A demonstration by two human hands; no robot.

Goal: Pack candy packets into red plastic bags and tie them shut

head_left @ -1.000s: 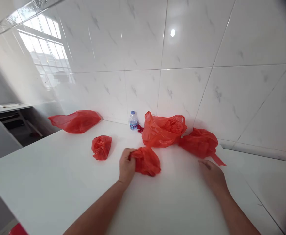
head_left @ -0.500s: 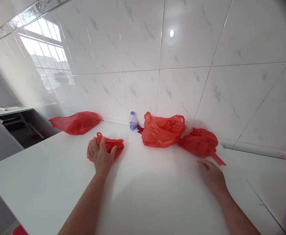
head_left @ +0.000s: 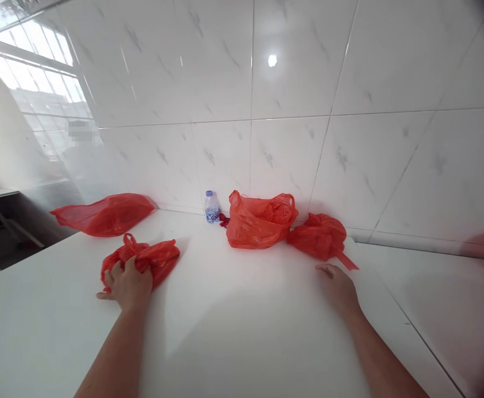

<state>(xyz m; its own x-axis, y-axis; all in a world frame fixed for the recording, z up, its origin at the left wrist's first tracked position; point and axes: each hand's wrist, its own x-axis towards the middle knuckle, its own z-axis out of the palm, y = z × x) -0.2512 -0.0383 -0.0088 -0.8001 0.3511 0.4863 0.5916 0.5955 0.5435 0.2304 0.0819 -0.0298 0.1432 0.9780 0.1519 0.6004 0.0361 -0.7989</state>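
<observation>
My left hand [head_left: 128, 284] lies over the near side of a crumpled red plastic bag [head_left: 161, 260], its fingers curled into the plastic. One loop handle of this bag stands up behind my fingers. Toward the right, my right hand [head_left: 341, 287] rests on the white table with its fingers curled closed, and nothing shows in them. Just beyond it is a second crumpled red bag [head_left: 320, 235], whose strip-like end points toward the right; my hand does not touch it. A fuller red bag [head_left: 250, 226], open at the top, stands beside that one.
A small clear bottle with a blue cap [head_left: 211, 209] stands near the tiled wall [head_left: 221, 155], beside a small dark red scrap [head_left: 224, 220]. Another red bag [head_left: 109, 215] lies at the table's back left. The white table [head_left: 242, 331] meets the wall behind.
My left hand has shifted left and nearer, and the bag under it has moved along and turned somewhat. The view has swung right. My right hand stays closed in about the same place.
</observation>
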